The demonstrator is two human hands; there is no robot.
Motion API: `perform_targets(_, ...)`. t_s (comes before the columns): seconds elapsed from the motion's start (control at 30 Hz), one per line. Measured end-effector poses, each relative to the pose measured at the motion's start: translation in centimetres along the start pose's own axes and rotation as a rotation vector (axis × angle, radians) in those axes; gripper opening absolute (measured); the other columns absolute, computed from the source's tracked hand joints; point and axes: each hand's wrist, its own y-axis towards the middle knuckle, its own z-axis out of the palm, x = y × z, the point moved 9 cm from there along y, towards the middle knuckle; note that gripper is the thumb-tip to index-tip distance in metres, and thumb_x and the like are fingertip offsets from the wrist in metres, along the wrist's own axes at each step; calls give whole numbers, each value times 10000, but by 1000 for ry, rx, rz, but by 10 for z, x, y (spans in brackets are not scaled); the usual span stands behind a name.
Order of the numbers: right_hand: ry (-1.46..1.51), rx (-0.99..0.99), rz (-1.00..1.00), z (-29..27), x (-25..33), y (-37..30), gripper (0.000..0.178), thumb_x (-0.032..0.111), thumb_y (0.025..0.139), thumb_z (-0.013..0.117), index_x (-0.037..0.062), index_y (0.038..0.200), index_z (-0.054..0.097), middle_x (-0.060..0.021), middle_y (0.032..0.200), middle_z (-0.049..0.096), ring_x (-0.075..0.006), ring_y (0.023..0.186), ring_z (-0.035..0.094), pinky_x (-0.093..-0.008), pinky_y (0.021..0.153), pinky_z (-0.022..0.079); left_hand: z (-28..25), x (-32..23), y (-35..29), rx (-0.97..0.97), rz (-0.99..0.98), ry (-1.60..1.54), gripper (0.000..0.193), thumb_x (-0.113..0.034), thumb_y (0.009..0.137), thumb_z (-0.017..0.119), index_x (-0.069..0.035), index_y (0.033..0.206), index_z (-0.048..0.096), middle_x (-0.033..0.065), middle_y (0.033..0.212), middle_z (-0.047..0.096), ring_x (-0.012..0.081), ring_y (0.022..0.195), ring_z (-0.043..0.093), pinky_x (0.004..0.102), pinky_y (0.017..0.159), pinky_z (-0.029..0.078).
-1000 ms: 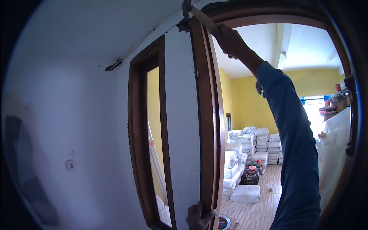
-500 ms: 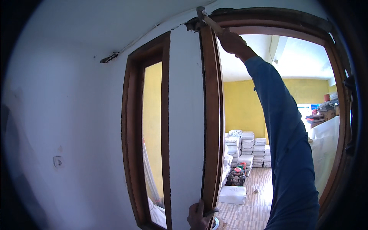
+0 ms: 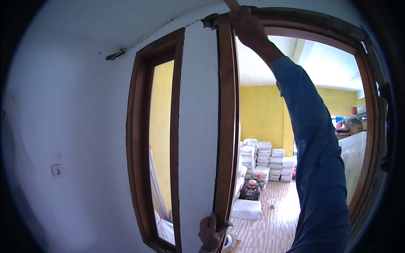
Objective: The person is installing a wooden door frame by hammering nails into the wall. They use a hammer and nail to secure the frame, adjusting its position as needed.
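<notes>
High in the head view, my right hand (image 3: 249, 27) is closed around the wooden handle of a hammer (image 3: 231, 4). Only a short piece of handle shows; the hammer's head lies beyond the top edge. This hand is at the upper left corner of a brown wooden door frame (image 3: 227, 114). Low down, my left hand (image 3: 211, 234) wraps around the same frame's left upright, thumb against the wood. A dark curved tip shows at its right side; whether it is a finger or an object I cannot make out. A dark gap runs between the upright and the white wall.
A narrow brown window frame (image 3: 131, 139) stands left of the doorway. Broken plaster (image 3: 209, 21) shows at the frame's top corner. A socket (image 3: 57, 170) sits on the white wall (image 3: 93, 126). Through the doorway are stacked white sacks (image 3: 263, 158), a dark machine (image 3: 250, 190) and a striped floor (image 3: 272, 227).
The hammer has swung up, its head passing out of the top of the view. My right hand is higher and slightly further left. My left hand still holds the upright; the view has shifted slightly.
</notes>
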Motion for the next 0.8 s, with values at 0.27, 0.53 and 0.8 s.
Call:
perform_targets(0.27,-41,525,339,32,-41,-50,582,508,1076,367,-44,1148,536,-243,845,706,-376,616,704,-467,502,588,10,8,0,129,-77,54,809,-482,701,895,-44,1327,629,147,1101,599,340,995,614,452,745,552)
perform_targets(0.53,82,686,563,9,-21,-48,545,447,1088,360,-59,1194,535,-316,995,705,-478,977,701,-588,870,541,18,17,-7,200,-129,13,811,-417,712,899,-71,1383,603,148,1132,592,340,1058,602,460,769,554)
perform_targets(0.8,-10,518,437,-6,-6,-49,510,466,1081,381,-23,1175,492,-295,947,706,-463,806,713,-564,705,575,19,20,-7,198,-104,-4,815,-385,715,905,-81,1401,588,145,1128,590,331,1034,607,450,736,553)
